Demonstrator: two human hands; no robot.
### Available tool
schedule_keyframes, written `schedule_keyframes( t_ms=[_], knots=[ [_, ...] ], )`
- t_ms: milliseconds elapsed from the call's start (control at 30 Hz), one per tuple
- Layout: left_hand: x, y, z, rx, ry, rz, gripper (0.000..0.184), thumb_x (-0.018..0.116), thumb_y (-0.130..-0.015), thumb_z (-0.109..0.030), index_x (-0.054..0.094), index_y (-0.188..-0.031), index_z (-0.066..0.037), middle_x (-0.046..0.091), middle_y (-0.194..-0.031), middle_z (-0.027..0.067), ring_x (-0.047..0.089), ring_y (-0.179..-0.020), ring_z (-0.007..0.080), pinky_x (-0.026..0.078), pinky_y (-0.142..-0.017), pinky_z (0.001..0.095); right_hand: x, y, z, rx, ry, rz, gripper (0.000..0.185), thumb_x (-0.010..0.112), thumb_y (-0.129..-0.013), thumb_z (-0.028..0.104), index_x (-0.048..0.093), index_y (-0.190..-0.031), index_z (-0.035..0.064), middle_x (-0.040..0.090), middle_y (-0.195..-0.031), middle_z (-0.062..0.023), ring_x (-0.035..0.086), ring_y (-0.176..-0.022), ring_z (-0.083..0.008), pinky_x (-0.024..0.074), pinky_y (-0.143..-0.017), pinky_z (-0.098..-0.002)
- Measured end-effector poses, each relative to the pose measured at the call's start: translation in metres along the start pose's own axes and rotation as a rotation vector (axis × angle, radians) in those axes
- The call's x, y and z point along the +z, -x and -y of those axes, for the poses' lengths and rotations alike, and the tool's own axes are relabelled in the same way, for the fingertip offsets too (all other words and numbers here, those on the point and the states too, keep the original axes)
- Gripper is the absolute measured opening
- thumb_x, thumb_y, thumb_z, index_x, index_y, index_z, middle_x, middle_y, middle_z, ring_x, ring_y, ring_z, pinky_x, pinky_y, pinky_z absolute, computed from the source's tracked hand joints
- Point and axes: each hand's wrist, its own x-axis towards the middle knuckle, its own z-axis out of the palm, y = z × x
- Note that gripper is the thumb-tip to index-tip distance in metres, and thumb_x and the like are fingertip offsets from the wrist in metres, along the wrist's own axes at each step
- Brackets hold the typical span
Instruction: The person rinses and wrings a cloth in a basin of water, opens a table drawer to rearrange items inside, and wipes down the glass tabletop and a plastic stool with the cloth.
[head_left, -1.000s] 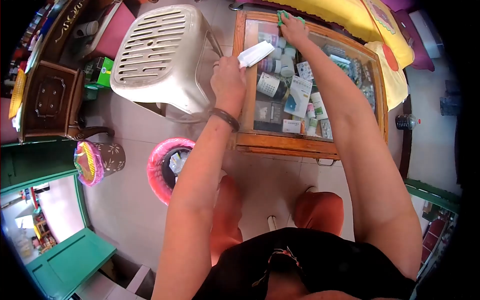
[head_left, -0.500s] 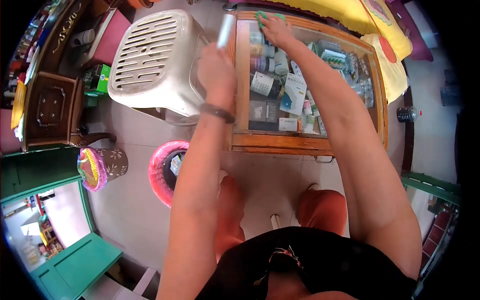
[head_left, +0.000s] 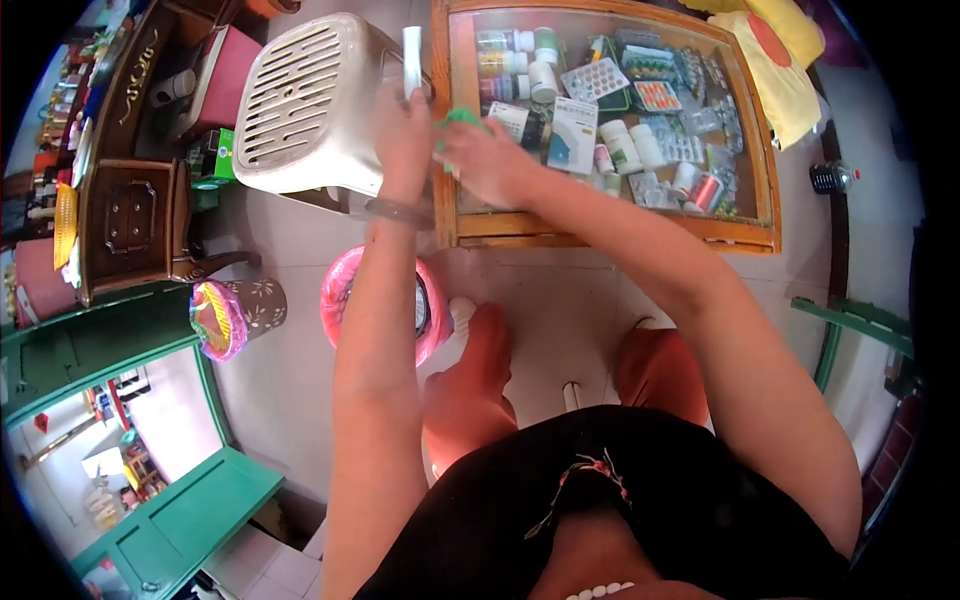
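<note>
My left hand (head_left: 404,140), blurred, holds a white folded piece (head_left: 412,62) upright between the stool and the cabinet. My right hand (head_left: 485,160), also blurred, is closed on a green cloth (head_left: 462,122) at the left edge of the glass-topped wooden cabinet (head_left: 610,228). The two hands are close together. Under the glass lie white bottles (head_left: 620,147), a white and blue box (head_left: 573,134), blister packs (head_left: 596,80) and an orange pill pack (head_left: 657,96).
A beige plastic stool (head_left: 300,105) stands left of the cabinet. Below it is a pink-lined bin (head_left: 342,290), with a patterned bin (head_left: 262,305) farther left. A dark wooden drawer unit (head_left: 128,215) is at left, a bottle (head_left: 830,179) at right.
My right hand has brought the green cloth from the cabinet's far edge down to its left edge, near my left hand. My left hand has moved left with the white piece.
</note>
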Motion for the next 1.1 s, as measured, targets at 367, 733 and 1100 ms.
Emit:
schedule_keyframes(
  t_ms=[367, 733, 1100],
  knots=[
    [0.032, 0.045, -0.037, 0.161, -0.329, 0.224, 0.045, 0.066, -0.082, -0.019, 0.051, -0.119, 0.001, 0.054, -0.115, 0.0233, 0.052, -0.106, 0.0422, 0.043, -0.088, 0.0498, -0.027, 0.170, 0.001, 0.016, -0.081, -0.050, 0.054, 0.051, -0.082, 0.010, 0.047, -0.135, 0.0180, 0.039, -0.146, -0.0025, 0.037, -0.134, -0.0252, 0.0312, -0.104, -0.0505],
    [0.001, 0.094, -0.030, 0.165, -0.233, 0.139, 0.065, 0.059, -0.089, -0.032, 0.036, -0.138, 0.003, 0.030, -0.143, 0.0339, 0.032, -0.130, 0.0481, 0.026, -0.108, 0.0512, -0.082, 0.360, -0.159, 0.902, 0.217, -0.102, 0.056, 0.049, -0.089, 0.012, 0.037, -0.143, 0.0163, 0.044, -0.140, -0.0120, 0.041, -0.129, -0.0291, 0.0315, -0.104, -0.0470],
    [0.014, 0.119, -0.019, -0.056, -0.167, 0.083, 0.059, 0.035, -0.100, -0.034, 0.024, -0.145, 0.002, 0.034, -0.143, 0.0296, 0.036, -0.130, 0.0439, 0.029, -0.107, 0.0484, -0.028, 0.092, -0.052, 0.615, -0.080, -0.139, 0.037, 0.055, -0.084, 0.016, 0.058, -0.119, 0.0060, 0.053, -0.120, -0.0152, 0.049, -0.115, -0.0293, 0.0374, -0.097, -0.0520]
  ],
)
